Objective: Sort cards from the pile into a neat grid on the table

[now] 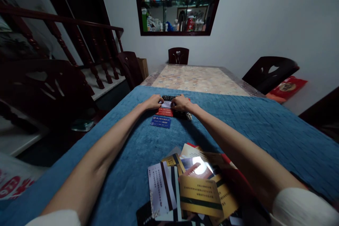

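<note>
A blue cloth (265,127) covers the near end of a marble-topped table (198,77), with dark chairs (270,72) around it and a wall cabinet (178,3) above. Far out, the left hand (153,101) and right hand (180,103) pinch a pale card (166,104) above a red card (164,112) and blue card (160,122). A loose card pile (196,183) lies near.

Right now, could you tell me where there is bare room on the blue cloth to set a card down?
Bare blue cloth lies right of the right hand and between the blue card and the loose card pile. Crowded: beneath both hands, left hand included.
</note>
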Demonstrator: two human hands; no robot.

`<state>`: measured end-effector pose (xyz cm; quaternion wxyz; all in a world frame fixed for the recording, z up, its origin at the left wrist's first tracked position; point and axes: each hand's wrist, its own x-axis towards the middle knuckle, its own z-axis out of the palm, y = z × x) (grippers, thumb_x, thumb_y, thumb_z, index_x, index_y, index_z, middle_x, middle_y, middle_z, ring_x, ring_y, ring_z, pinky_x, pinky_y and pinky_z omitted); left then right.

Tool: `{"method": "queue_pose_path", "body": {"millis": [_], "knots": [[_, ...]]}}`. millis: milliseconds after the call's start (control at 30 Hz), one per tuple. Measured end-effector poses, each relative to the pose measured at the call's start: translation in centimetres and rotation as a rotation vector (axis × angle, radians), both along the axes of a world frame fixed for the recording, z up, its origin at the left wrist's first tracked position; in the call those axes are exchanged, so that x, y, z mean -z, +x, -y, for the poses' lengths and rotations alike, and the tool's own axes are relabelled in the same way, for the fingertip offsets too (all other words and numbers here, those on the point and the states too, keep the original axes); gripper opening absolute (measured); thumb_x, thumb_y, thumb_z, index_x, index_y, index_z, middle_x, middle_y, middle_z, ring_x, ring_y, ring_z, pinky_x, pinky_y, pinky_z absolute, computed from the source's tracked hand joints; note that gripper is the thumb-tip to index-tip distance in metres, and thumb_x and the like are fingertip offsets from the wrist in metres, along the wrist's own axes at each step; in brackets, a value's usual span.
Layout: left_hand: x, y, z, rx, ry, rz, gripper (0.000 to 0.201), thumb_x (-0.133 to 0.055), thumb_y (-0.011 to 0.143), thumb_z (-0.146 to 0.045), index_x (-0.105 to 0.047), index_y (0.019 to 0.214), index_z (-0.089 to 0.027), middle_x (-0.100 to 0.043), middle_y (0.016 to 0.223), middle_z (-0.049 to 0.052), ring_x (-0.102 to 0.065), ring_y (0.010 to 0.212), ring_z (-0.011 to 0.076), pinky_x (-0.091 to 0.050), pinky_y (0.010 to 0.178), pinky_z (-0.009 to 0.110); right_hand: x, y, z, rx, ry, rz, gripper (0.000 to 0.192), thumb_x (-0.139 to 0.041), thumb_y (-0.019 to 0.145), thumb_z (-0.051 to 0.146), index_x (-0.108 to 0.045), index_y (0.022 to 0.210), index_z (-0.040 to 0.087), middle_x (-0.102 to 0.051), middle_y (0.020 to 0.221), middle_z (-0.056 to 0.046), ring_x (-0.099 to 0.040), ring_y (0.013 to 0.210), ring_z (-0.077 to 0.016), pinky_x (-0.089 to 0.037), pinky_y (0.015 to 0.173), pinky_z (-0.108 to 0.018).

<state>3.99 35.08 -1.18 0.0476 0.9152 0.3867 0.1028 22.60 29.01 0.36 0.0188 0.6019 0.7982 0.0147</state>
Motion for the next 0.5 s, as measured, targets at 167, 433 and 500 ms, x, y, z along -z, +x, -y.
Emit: {"method": "queue_pose_path", "body": {"millis": [167,433,500], "knots": [[0.2,0.0,0.0,-0.028,0.037,0.034,0.032,-0.052,0.073,-0.015,-0.076,0.095,-0.013,-0.070,0.099,0.008,-0.065,0.090,0.0216,-0.050,0.089,0.029,-0.2,0.2,0.4,-0.003,0.016,0.002,0.033,-0.055,0.087,0.030,-0.071,0.114,0.022,-0.063,0.127,-0.014,-0.050,0.120,-0.0340,-0.047,0.087,-0.038],[0.6,-0.8,1.1,-0.057,0.118,0.120,0.031,-0.050,0.079,-0.018,-0.076,0.095,-0.012,-0.067,0.097,0.009,-0.063,0.093,0.0215,-0.050,0.092,0.032,-1.2,1.6,2.5,-0.039,0.049,-0.028,0.036,-0.055,0.087,0.030,-0.068,0.120,0.025,-0.062,0.129,-0.010,-0.048,0.121,-0.0330,-0.045,0.087,-0.038],[0.6,-0.9,1.8,-0.057,0.134,0.139,0.031,-0.049,0.079,-0.018,-0.076,0.094,-0.013,-0.067,0.097,0.009,-0.063,0.093,0.0213,-0.050,0.091,0.032,-1.5,1.9,3.3,-0.053,0.057,-0.035,0.035,-0.054,0.088,0.028,-0.068,0.119,0.025,-0.063,0.128,-0.009,-0.047,0.121,-0.0323,-0.044,0.087,-0.038]]}}
